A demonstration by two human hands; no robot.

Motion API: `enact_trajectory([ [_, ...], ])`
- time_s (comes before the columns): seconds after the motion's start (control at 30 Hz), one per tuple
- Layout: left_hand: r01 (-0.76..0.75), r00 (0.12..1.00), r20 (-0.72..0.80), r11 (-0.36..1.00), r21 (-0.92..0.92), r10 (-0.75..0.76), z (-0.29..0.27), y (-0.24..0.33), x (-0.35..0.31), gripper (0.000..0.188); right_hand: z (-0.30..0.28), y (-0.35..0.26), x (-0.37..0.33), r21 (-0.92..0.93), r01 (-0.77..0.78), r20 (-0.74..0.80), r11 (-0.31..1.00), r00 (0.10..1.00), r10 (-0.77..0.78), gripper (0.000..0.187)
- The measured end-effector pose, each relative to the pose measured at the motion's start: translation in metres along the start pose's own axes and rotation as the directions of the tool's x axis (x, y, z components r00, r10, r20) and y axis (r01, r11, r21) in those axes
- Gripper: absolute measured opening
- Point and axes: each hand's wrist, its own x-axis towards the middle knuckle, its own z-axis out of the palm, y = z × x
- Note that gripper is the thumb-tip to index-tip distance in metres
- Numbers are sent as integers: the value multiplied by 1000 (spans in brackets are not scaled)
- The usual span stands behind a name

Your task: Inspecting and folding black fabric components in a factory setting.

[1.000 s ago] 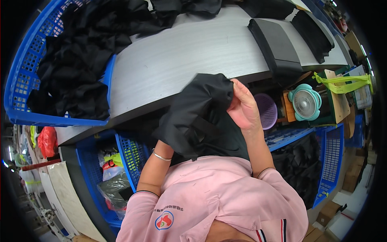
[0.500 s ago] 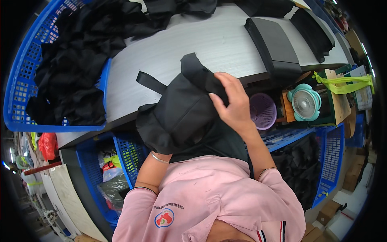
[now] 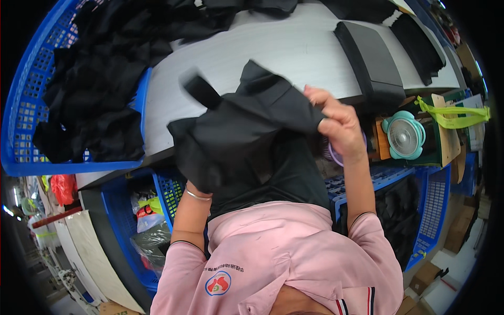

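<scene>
A black sewn fabric piece (image 3: 231,126) with seams and a short strap (image 3: 202,92) is held up in front of me, over my lap and the table's near edge. My right hand (image 3: 340,123) pinches its right edge between thumb and fingers. My left hand goes under or into the lower left part of the cloth; only the wrist with a silvery bangle (image 3: 198,194) shows, and its fingers are hidden. The strap sticks up at the far left and is blurred.
A blue basket (image 3: 79,167) heaped with black fabric pieces stands left on the pale table (image 3: 252,47). Stacked black panels (image 3: 375,63) lie at the right. A teal fan (image 3: 404,135) is beyond my right hand. Lower blue crates (image 3: 433,210) flank my lap.
My right hand has moved right and closed on the fabric's edge, pulling the piece wider and flatter. My left wrist has shifted slightly left.
</scene>
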Motion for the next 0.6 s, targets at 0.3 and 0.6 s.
enact_trajectory([
  [0.3, 415, 868, -107, 827, -380, -485, 46, -7, 45, 30, -44, 65, 93, -609, -167, -361, 776, 929, -83, 32],
  [0.6, -45, 909, -404, 986, 162, 107, 1, 58, 28, 28, 27, 53, -46, -158, -302, -420, 940, 882, 213, 33],
])
